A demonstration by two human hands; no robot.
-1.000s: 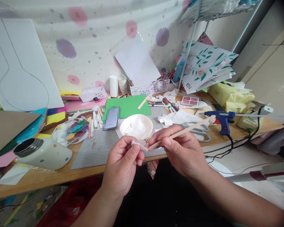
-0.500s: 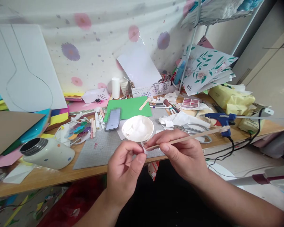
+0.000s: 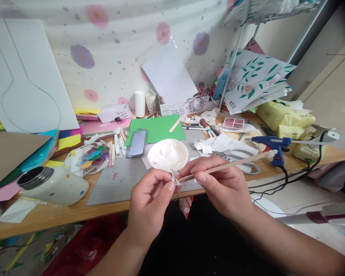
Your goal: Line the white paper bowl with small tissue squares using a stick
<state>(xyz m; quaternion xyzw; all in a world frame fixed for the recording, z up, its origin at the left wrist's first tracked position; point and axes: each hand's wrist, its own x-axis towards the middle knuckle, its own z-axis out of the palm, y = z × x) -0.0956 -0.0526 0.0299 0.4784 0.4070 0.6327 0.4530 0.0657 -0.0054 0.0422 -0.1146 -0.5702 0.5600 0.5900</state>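
My right hand (image 3: 218,184) pinches a thin wooden stick (image 3: 232,164) that slants up to the right, its far end coated white. My left hand (image 3: 152,199) pinches a small scrap of white paper (image 3: 174,178) against the near end of the stick. Both hands hover just in front of the desk edge. Right behind them a white bowl (image 3: 167,154) holding white paper bits sits on a grey cutting mat (image 3: 117,180).
A blue glue gun (image 3: 271,143) and scissors (image 3: 232,155) lie to the right. A spotted white jar (image 3: 53,186) lies on its side at the left. Green card (image 3: 158,128), a phone (image 3: 137,142), pens and stacked papers crowd the wooden desk (image 3: 74,211).
The paper scrap, held flat between my left fingers a second ago, is now pressed in tight against the stick's near end. Both hands have stayed in nearly the same place.
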